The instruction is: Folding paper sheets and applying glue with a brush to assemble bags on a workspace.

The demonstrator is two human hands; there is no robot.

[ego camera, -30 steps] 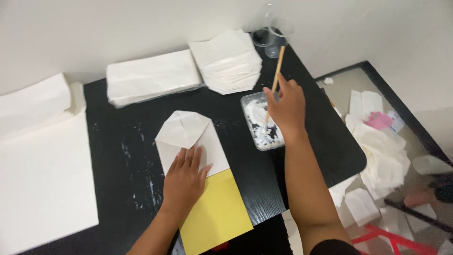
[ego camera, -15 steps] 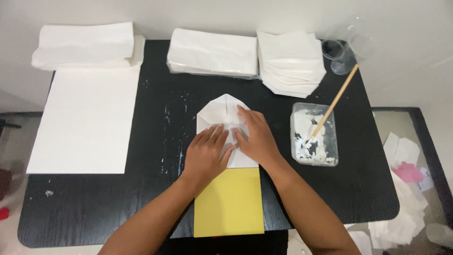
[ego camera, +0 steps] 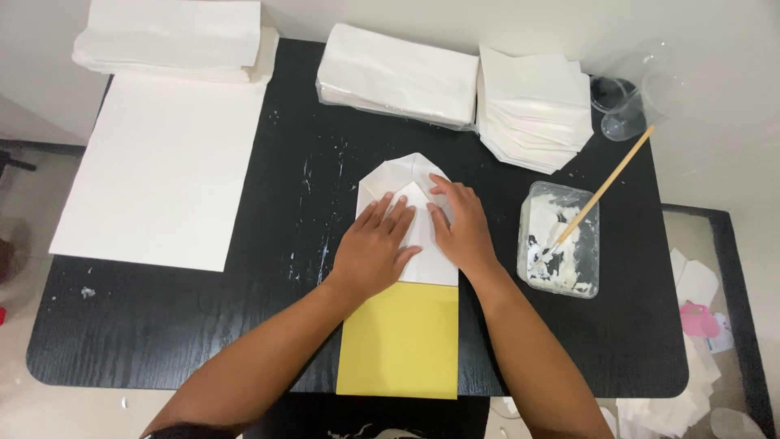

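— Black table, pale wall behind, scraps on floor at right. Hands?

— Left hand, right hand: 2 flat palms, gripping nothing, pressing white folded paper mid-table above yellow sheet. Paper's middle hidden.

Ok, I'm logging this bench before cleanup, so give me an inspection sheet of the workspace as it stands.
Surface: black wood-grain table, streaked with white smears near the middle.
Job's things: white folded paper piece lying partly over a yellow rectangular card.
Clutter: large white sheet; three stacks of white paper along the far edge; clear plastic tray of white paste with a wooden stick leaning in it; clear plastic cups.
Grippers: left hand and right hand both flat on the folded paper, gripping nothing.
Cables: nothing seen.
Surroundings: white wall; paper scraps on the floor at the right.
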